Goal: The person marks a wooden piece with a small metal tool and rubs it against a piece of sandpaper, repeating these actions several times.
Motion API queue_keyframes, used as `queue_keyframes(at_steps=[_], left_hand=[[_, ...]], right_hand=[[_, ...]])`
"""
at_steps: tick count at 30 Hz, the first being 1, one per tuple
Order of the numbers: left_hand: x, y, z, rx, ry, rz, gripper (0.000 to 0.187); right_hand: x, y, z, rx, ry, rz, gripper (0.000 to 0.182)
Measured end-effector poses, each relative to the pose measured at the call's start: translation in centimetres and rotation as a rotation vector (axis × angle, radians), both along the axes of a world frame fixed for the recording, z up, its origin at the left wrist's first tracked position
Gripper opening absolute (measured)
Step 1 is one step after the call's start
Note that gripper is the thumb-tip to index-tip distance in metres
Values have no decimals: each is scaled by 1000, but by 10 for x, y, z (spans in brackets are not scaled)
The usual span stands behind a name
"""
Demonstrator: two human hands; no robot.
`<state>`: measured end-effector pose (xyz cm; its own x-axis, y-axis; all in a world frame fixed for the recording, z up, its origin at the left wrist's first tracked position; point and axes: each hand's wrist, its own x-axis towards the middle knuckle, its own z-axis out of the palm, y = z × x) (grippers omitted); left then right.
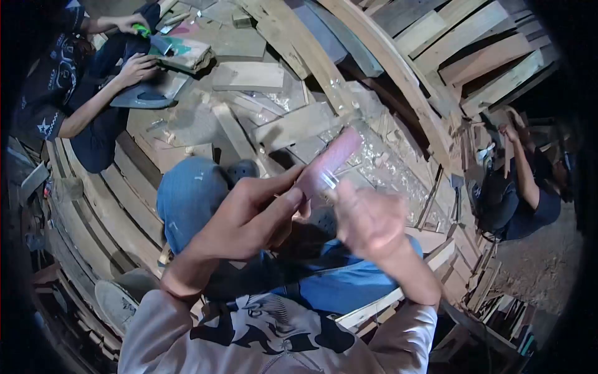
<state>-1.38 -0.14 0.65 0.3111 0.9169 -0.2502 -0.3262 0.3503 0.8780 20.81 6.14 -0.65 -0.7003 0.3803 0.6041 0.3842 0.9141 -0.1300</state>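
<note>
In the middle of the head view, my left hand (265,215) is closed around the near end of a pinkish piece of wood (339,151), which points up and to the right. My right hand (372,218), smeared by motion, is closed on a small tool with a shiny metal blade (328,179). The blade lies against the wood, close to my left fingertips. My right fingers hide the tool's handle, so its exact kind does not show. Below both hands are my legs in blue jeans (339,288).
A co-worker (68,87) at upper left works a green-handled tool (152,40) on a paint-stained block (187,55). Another person (520,181) sits at right. Planks (473,37) are stacked at upper right; offcuts (249,76) and shavings cover the floor ahead. Slatted boards (103,206) lie left.
</note>
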Motion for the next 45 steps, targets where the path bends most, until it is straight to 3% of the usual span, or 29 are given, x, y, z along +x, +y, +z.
queue_keyframes(at_steps=[3,5,6,8,11,15,21,45], left_hand=[[1,5,-2,20,156,-11,44],[2,-1,2,3,92,-20,44],[-1,3,1,36,70,-32,44],[0,9,-3,52,94,-20,44],[2,-4,1,27,84,7,45],[0,4,-2,101,60,22,43],[3,4,-2,163,65,32,46],[4,3,6,162,118,66,55]], right_hand=[[-2,6,5,-20,-31,-31,54],[4,16,11,23,-45,-100,56],[-1,0,2,-75,7,-16,46],[1,2,4,-30,-31,-3,41],[20,35,18,73,41,-336,30],[16,25,24,-58,276,-326,10],[16,15,29,-172,271,-247,17],[12,13,25,-193,256,-128,23]])
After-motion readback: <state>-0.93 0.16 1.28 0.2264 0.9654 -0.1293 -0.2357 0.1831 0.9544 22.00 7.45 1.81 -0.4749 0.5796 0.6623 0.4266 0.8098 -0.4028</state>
